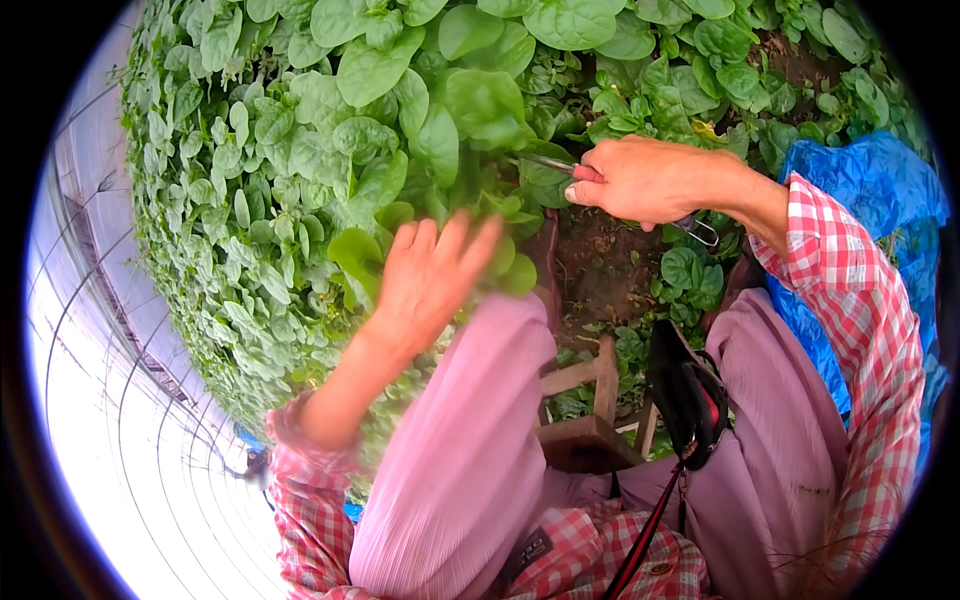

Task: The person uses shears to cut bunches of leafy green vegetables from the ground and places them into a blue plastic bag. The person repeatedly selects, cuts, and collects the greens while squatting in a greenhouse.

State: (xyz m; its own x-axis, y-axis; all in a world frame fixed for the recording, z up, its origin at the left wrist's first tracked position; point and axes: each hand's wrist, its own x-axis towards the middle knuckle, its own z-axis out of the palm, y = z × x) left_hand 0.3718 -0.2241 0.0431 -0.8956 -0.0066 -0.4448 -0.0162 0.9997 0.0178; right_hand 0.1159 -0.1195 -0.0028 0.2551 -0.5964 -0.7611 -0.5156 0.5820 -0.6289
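Dense leafy green plants (367, 139) with rounded leaves fill the upper and left parts of the head view. My right hand (645, 180) is closed around a small metal-bladed tool (545, 160) with a red handle part; its blade points left into the leaves, and its exact kind is unclear. A metal loop (703, 234) shows below that hand. Left of it, my left hand (435, 262) is blurred, with its fingers spread among blurred leaves above my left knee. Whether it grips a stem cannot be seen.
Blue plastic sheeting (862, 187) lies at the right. A wooden stool (585, 435) stands between my legs, and a small black bag (682, 390) on a red-and-black strap rests by my right thigh. Bare soil (607, 262) shows ahead. A wire-ribbed, pale film wall (135, 322) curves along the left.
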